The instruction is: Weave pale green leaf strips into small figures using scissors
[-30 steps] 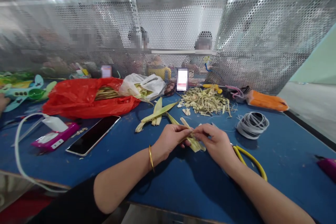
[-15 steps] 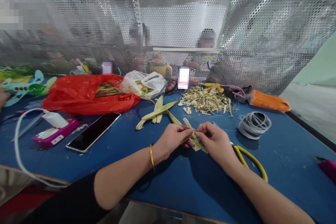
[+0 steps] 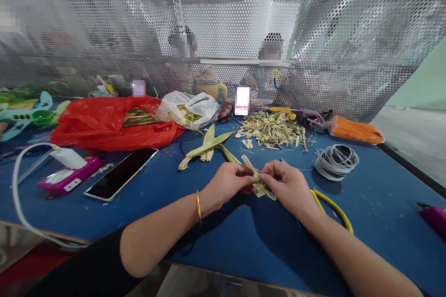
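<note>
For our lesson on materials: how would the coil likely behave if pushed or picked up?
The coil may shift or loosen, since its loops look uneven. It could tangle, as thin loops cross. Lying flat and squat, it probably won't tip.

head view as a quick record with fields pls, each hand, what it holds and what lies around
left hand: pinching pale green leaf strips
right hand: fingertips on the same strips
beyond the hands: crossed leaves, heap of leaf scraps
right side: wire coil, yellow handle, orange packet
left side: dark-screened phone, red bag
surface: blue table
back: perforated metal screen
</note>
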The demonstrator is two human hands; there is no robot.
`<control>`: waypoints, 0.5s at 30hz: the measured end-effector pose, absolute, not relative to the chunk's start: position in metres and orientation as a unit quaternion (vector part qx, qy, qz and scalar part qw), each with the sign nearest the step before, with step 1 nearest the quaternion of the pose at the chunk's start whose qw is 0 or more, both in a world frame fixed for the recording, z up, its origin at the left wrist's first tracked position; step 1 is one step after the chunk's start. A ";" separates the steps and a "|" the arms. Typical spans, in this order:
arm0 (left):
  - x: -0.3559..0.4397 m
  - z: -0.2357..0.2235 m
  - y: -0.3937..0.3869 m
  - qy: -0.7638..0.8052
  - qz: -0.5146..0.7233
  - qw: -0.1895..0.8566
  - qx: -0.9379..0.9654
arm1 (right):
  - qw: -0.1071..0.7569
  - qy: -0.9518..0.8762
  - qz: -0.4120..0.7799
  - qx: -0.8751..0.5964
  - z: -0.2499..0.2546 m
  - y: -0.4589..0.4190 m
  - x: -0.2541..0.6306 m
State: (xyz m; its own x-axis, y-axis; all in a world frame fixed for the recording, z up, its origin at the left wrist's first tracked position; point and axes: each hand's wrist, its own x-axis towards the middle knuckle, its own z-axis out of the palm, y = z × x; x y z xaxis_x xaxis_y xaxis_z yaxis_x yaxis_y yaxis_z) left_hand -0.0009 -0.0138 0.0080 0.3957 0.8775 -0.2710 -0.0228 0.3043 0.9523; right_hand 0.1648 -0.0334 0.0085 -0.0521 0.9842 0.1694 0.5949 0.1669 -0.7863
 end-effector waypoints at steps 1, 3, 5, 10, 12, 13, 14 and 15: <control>-0.001 0.008 -0.014 0.438 0.331 0.678 0.488 | 0.359 -0.670 0.271 -0.590 0.008 -0.033 0.164; -0.001 0.008 -0.014 0.440 0.330 0.675 0.492 | 0.357 -0.662 0.278 -0.597 0.007 -0.033 0.163; -0.001 0.008 -0.014 0.443 0.328 0.672 0.494 | 0.359 -0.660 0.290 -0.593 0.006 -0.033 0.163; -0.002 0.006 -0.011 0.443 0.325 0.683 0.482 | 0.343 -0.713 0.257 -0.555 0.009 -0.033 0.169; -0.003 0.006 -0.009 0.443 0.330 0.692 0.464 | 0.327 -0.750 0.200 -0.539 0.013 -0.033 0.174; -0.004 0.006 -0.008 0.441 0.335 0.697 0.455 | 0.317 -0.771 0.155 -0.530 0.015 -0.033 0.177; -0.005 0.007 -0.007 0.437 0.342 0.701 0.447 | 0.304 -0.793 0.103 -0.517 0.018 -0.032 0.180; -0.006 0.007 -0.006 0.433 0.349 0.705 0.440 | 0.287 -0.817 0.050 -0.498 0.020 -0.032 0.182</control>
